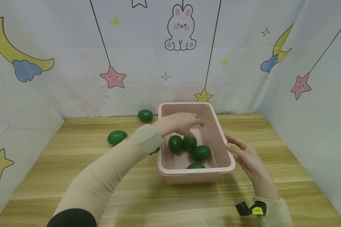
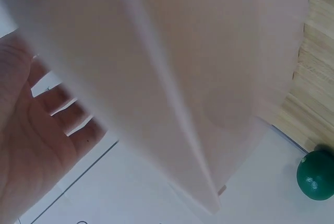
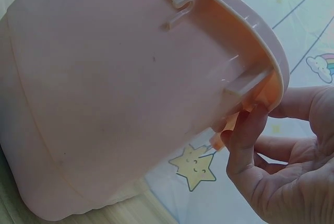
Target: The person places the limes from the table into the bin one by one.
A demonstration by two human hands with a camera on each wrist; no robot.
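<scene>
A pink plastic storage box (image 1: 184,172) stands open-topped on the table. Several dark green limes lie inside it, among them one lime (image 1: 200,153) on the right and one lime (image 1: 175,144) on the left. My left hand (image 1: 182,123) reaches over the box's left rim, above the limes, with loosely bent fingers. In the left wrist view the left hand (image 2: 42,145) has its fingers spread and holds nothing visible. My right hand (image 1: 248,157) pinches the right rim of the box. The right wrist view shows the right hand's thumb and fingers (image 3: 248,130) at that rim.
Two more limes lie on the wooden table (image 1: 130,195) left of the box: one lime (image 1: 117,137) near the left forearm, another lime (image 1: 145,116) at the back edge. A white cloth (image 1: 147,56) with cartoon prints hangs behind and at the sides.
</scene>
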